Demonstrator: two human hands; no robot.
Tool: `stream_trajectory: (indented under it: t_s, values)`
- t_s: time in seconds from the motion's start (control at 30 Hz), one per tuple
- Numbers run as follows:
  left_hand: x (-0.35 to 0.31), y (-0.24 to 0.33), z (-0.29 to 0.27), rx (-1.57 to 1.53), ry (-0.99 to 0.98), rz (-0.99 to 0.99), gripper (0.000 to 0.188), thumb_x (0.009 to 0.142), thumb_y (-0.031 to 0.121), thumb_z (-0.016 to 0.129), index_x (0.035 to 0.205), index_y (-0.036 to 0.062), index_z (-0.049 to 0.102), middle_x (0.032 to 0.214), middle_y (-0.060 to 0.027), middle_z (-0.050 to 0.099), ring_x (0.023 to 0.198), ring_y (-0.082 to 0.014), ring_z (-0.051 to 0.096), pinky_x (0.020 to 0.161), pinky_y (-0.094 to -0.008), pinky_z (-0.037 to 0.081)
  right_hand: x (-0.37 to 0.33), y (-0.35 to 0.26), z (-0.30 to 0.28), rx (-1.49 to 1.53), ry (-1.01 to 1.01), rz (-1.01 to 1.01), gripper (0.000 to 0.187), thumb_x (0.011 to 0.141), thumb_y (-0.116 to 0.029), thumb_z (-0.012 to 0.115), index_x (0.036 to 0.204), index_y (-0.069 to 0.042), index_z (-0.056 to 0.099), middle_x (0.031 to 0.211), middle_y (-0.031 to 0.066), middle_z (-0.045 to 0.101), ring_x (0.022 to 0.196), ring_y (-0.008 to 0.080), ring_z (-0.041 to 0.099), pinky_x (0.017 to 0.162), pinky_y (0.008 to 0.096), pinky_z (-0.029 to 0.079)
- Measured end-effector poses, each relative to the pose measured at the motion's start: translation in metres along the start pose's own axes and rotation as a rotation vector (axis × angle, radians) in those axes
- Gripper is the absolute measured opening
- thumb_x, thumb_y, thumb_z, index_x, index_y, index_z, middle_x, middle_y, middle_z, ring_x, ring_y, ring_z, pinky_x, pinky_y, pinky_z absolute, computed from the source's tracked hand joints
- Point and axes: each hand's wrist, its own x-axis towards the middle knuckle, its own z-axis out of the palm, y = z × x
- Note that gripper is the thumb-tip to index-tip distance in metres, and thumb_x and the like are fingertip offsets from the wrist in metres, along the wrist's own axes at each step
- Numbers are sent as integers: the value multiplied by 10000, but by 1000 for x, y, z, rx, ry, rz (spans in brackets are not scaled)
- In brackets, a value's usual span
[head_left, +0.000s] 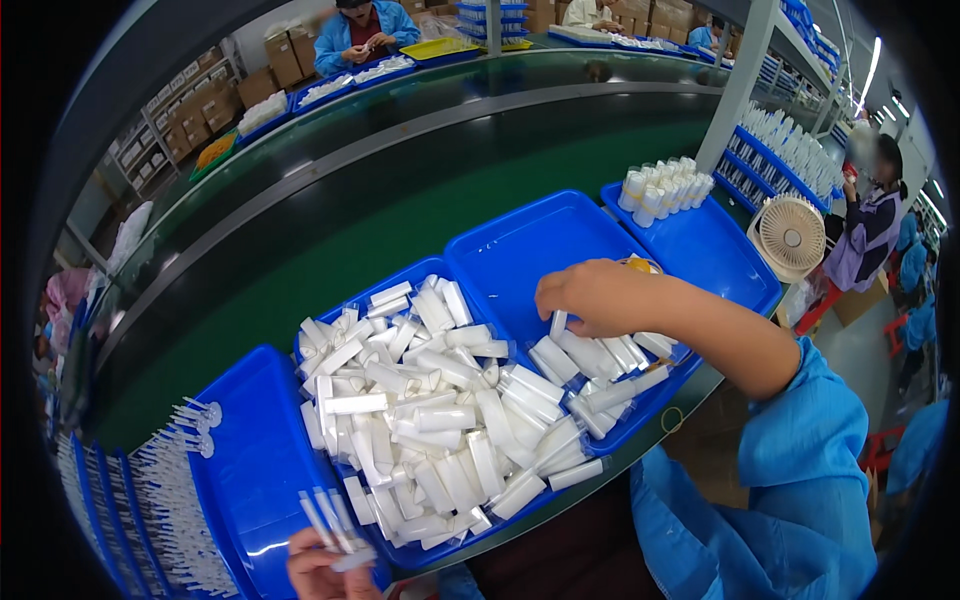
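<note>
Blue sleeve (pixel 800 440) lay nearest, four o'clock. Left hand (pixel 325 575), seven o'clock, pinched slim white pieces (pixel 330 515). White packets (pixel 440 418) lay heaped in blue tray (pixel 425 267), six o'clock from centre: likely light, stiffish, film slippery, easily dented; best gripped mid-length, not by loose ends. Right hand (pixel 590 298), three o'clock, curled over one packet (pixel 558 325); whether pinched, could not be told.

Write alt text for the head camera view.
A person's left hand holds slim white pieces by a blue tray; the right hand reaches over white wrapped pieces in another tray. Between these trays, a third tray is heaped with similar pieces, beside a green surface.
</note>
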Motion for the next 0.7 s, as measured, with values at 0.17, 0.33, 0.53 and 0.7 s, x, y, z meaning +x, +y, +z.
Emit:
stream_trajectory:
  t_s: [0.17,0.33,0.53,0.7]
  values:
    - [-8,-6,31,-176,-190,-99,292,745,-72,635,968,28,475,1028,-141,519,889,-207,583,767,-311,500,6,11,20,6,-91,-52,239,697,-32,590,934,-62,597,955,89,585,880,285,607,706,388,503]
    - [-8,0,69,-375,-289,-227,263,728,-98,642,948,1,538,924,-131,561,787,-188,587,708,-284,511,-3,14,18,-72,92,132,264,719,-39,584,982,-49,566,936,122,574,830,283,607,685,381,500]
    - [-2,-6,92,-83,-472,4,138,742,-67,650,855,8,622,864,-124,598,813,-220,581,722,-290,469,-36,-62,-8,1306,358,345,445,827,-65,589,1224,-73,388,893,64,533,738,104,534,612,247,448]
    - [-5,-17,107,7,-538,28,133,728,-70,652,838,3,637,842,-128,621,787,-247,590,694,-308,471,-58,-100,4,1909,235,266,499,863,-66,564,1310,-79,345,927,33,533,770,85,511,643,223,436]
